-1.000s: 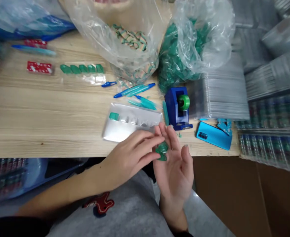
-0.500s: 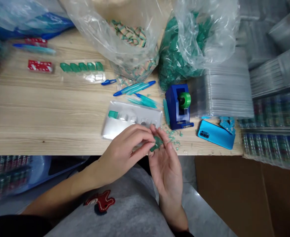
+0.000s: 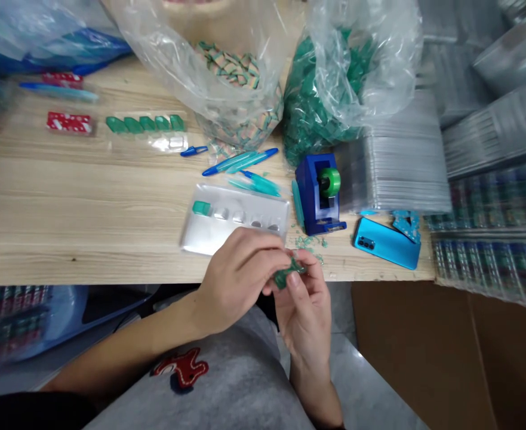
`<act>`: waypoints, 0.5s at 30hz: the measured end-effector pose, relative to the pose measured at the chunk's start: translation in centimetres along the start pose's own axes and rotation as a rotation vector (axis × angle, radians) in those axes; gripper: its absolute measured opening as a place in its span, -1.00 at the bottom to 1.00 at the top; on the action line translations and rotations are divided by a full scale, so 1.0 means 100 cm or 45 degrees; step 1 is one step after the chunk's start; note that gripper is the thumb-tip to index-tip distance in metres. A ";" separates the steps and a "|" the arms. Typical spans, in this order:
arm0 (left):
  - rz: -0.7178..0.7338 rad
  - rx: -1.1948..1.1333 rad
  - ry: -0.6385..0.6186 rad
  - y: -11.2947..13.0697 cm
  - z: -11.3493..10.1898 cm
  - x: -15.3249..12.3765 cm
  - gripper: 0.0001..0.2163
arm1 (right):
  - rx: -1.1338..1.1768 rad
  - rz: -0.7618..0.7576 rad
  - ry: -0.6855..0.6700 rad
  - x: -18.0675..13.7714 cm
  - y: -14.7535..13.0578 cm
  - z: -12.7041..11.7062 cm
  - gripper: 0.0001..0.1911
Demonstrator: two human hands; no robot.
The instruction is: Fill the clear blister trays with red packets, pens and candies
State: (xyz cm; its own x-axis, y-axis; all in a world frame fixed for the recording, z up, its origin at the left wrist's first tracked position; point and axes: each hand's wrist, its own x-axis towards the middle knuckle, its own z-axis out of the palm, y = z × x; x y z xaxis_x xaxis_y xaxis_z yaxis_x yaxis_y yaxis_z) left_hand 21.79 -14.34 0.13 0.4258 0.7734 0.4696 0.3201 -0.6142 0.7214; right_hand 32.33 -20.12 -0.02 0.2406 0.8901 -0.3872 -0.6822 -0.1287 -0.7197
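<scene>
My left hand [image 3: 240, 272] and my right hand [image 3: 305, 301] meet at the table's front edge, both pinching small green plastic pieces [image 3: 286, 275] between their fingertips. Just behind my hands lies a clear blister tray [image 3: 231, 236] with a row of pockets; one green piece [image 3: 201, 208] sits in its leftmost pocket. Green crumbs [image 3: 310, 242] are scattered on the wood to the right of the tray.
A blue tape dispenser [image 3: 319, 194] and a blue phone [image 3: 385, 242] lie right of the tray. Behind are pens [image 3: 240, 162], a bag of green pieces [image 3: 329, 89], a bag of striped pieces [image 3: 231, 65], a filled tray [image 3: 144, 125] and stacked clear trays [image 3: 397, 173].
My right hand, open with green pieces on its palm a second ago, has closed its fingers on them. Both hands have come together at the table edge.
</scene>
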 end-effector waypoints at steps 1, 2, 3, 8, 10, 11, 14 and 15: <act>-0.005 -0.050 -0.018 0.001 0.001 0.001 -0.90 | 0.014 -0.006 -0.013 0.000 -0.002 -0.002 -0.84; -0.049 -0.141 -0.044 0.002 0.002 0.003 -0.90 | 0.027 -0.014 -0.008 0.001 -0.003 -0.004 -0.85; -0.126 -0.265 -0.065 0.003 0.001 0.006 -0.90 | 0.041 -0.025 0.025 0.002 -0.005 -0.008 -0.86; -0.422 -0.647 0.169 0.005 -0.003 0.025 -0.90 | 0.017 -0.145 0.397 0.008 -0.019 -0.033 -0.75; -0.258 -0.452 0.071 0.003 0.003 0.030 -0.86 | -0.046 -0.225 0.461 0.007 -0.024 -0.038 -0.72; -0.140 -0.306 -0.057 0.001 0.008 0.032 -0.80 | -0.080 -0.252 0.459 0.006 -0.026 -0.038 -0.71; 0.140 0.050 -0.364 -0.005 0.024 0.033 -0.73 | -0.156 -0.277 0.382 -0.001 -0.027 -0.032 -0.70; 0.160 0.123 -0.374 -0.007 0.027 0.032 -0.78 | -0.173 -0.268 0.346 -0.003 -0.026 -0.029 -0.70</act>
State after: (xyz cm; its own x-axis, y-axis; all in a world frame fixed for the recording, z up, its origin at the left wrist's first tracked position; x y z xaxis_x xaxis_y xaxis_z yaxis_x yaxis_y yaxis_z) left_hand 25.22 -11.84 -0.18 0.6881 0.6213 0.3748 0.3225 -0.7246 0.6090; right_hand 36.05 -21.33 0.33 0.5526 0.7572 -0.3483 -0.5047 -0.0286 -0.8628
